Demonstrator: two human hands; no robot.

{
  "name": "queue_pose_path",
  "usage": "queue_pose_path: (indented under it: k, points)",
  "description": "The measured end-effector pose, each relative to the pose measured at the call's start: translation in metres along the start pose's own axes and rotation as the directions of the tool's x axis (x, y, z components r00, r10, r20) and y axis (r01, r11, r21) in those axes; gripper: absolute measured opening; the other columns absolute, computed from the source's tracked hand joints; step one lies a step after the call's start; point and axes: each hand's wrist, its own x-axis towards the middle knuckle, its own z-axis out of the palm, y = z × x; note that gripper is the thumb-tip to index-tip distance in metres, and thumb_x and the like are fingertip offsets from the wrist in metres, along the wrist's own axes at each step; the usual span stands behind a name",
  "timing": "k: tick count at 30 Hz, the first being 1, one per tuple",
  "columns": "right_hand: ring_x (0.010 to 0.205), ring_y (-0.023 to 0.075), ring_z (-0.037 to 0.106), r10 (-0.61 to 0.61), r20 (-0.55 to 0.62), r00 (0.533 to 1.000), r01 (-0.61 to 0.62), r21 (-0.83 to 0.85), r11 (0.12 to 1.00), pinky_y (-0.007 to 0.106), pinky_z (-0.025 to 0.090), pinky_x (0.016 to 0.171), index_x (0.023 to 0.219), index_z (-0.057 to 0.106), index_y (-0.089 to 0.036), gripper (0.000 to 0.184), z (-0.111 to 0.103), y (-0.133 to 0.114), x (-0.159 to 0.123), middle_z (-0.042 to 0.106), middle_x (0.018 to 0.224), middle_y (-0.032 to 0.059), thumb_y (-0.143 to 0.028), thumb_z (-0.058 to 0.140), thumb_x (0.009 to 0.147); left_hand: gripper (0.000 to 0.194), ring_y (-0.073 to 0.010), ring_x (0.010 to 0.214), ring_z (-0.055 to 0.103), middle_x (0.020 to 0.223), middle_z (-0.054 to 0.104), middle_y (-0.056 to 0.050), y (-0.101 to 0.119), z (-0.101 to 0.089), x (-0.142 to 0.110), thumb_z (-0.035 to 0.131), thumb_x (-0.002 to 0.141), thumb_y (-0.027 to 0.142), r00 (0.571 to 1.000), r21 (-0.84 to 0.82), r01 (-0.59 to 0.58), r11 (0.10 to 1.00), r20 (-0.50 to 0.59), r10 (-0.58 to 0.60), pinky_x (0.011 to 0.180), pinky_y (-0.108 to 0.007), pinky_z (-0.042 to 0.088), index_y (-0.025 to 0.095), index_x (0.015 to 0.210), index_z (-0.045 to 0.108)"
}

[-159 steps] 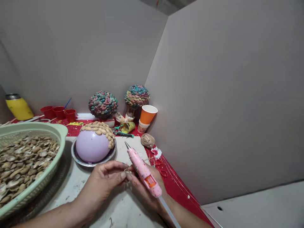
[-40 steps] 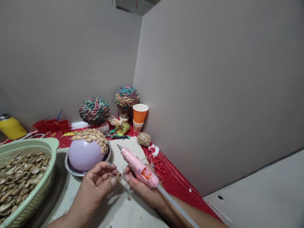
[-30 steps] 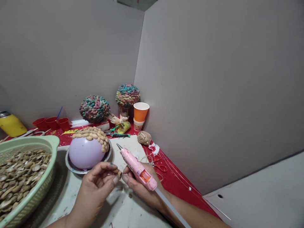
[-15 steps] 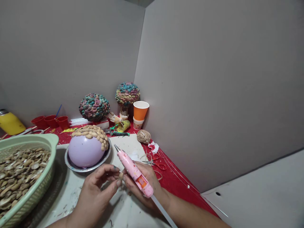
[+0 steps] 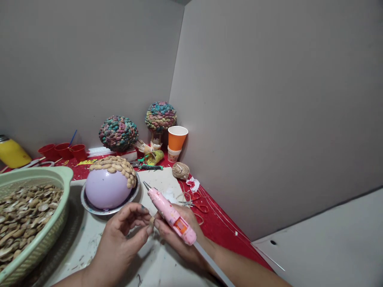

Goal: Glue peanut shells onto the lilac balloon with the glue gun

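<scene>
My left hand (image 5: 121, 239) pinches a small peanut shell piece (image 5: 152, 219) between thumb and fingertips. My right hand (image 5: 179, 235) is wrapped round a pink hot glue gun (image 5: 170, 215) whose metal nozzle points up and left; its fingertips also touch the shell piece. Just beyond the hands a lilac balloon (image 5: 107, 189), its top covered with glued peanut shells (image 5: 115, 164), sits in a shallow metal dish (image 5: 135, 193).
A pale green colander (image 5: 44, 235) full of shells stands at left. At the back are two painted shell balls (image 5: 118, 132), an orange paper cup (image 5: 177, 138), red cups (image 5: 63, 150), a yellow bottle (image 5: 10, 152), a twine ball (image 5: 180, 170) and red scissors (image 5: 200, 207) by the wall.
Both hands stay together over the shell piece and have drifted slightly lower and left in view. The glue gun keeps its tilt.
</scene>
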Motion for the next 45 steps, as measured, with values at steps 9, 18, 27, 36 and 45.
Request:
queue_pose_path:
  k: [9, 18, 27, 36, 45]
  points:
    - [0.051, 0.0102, 0.043, 0.203, -0.001, 0.979, -0.198, 0.23, 0.953, 0.02, 0.038, 0.048, 0.071, 0.06, -0.016, 0.024, 0.006, -0.002, 0.002, 0.052, 0.058, -0.0022, -0.039, 0.068, 0.077, 0.022, -0.0123, 0.073, 0.064, 0.077, 0.067, 0.001, 0.004, 0.002, 0.005, 0.08, 0.071, 0.019, 0.993, -0.244, 0.111, 0.963, 0.063, -0.099, 0.069, -0.021, 0.053, 0.02, 0.083, 0.062]
    - [0.051, 0.009, 0.044, 0.228, 0.046, 0.973, -0.229, 0.343, 0.911, 0.02, 0.037, 0.048, 0.078, 0.061, -0.014, 0.041, 0.01, 0.016, -0.002, 0.051, 0.06, -0.0018, -0.054, 0.07, 0.079, 0.028, -0.0087, 0.069, 0.06, 0.077, 0.063, 0.004, 0.004, 0.001, 0.006, 0.081, 0.07, 0.02, 0.988, -0.293, 0.143, 0.945, 0.105, -0.117, 0.066, -0.019, 0.05, 0.019, 0.082, 0.056]
    - [0.051, 0.0089, 0.043, 0.218, 0.123, 0.968, -0.249, 0.401, 0.881, 0.022, 0.034, 0.052, 0.073, 0.058, -0.016, 0.05, 0.008, 0.009, -0.002, 0.049, 0.058, -0.0047, -0.065, 0.068, 0.076, 0.028, -0.0098, 0.067, 0.058, 0.074, 0.063, 0.004, 0.013, 0.002, 0.005, 0.079, 0.073, 0.022, 0.961, -0.408, 0.257, 0.876, 0.203, -0.187, 0.067, -0.022, 0.049, 0.019, 0.079, 0.052]
    - [0.043, 0.0049, 0.038, 0.263, 0.308, 0.914, -0.399, 0.574, 0.715, 0.018, 0.023, 0.043, 0.071, 0.055, -0.016, 0.044, 0.004, 0.012, -0.001, 0.051, 0.05, -0.0058, -0.053, 0.078, 0.07, 0.019, -0.0159, 0.073, 0.063, 0.08, 0.065, -0.001, 0.015, -0.001, 0.003, 0.072, 0.079, 0.018, 0.9, -0.468, 0.393, 0.791, 0.373, -0.226, 0.076, -0.032, 0.05, 0.019, 0.086, 0.055]
    - [0.037, 0.0057, 0.038, 0.236, 0.348, 0.907, -0.411, 0.614, 0.674, 0.018, 0.019, 0.037, 0.071, 0.052, -0.018, 0.045, 0.004, 0.019, 0.002, 0.048, 0.046, -0.0075, -0.054, 0.078, 0.066, 0.02, -0.0125, 0.071, 0.06, 0.075, 0.062, 0.001, 0.019, -0.005, 0.006, 0.076, 0.076, 0.017, 0.899, -0.514, 0.411, 0.753, 0.365, -0.242, 0.072, -0.027, 0.053, 0.018, 0.085, 0.058]
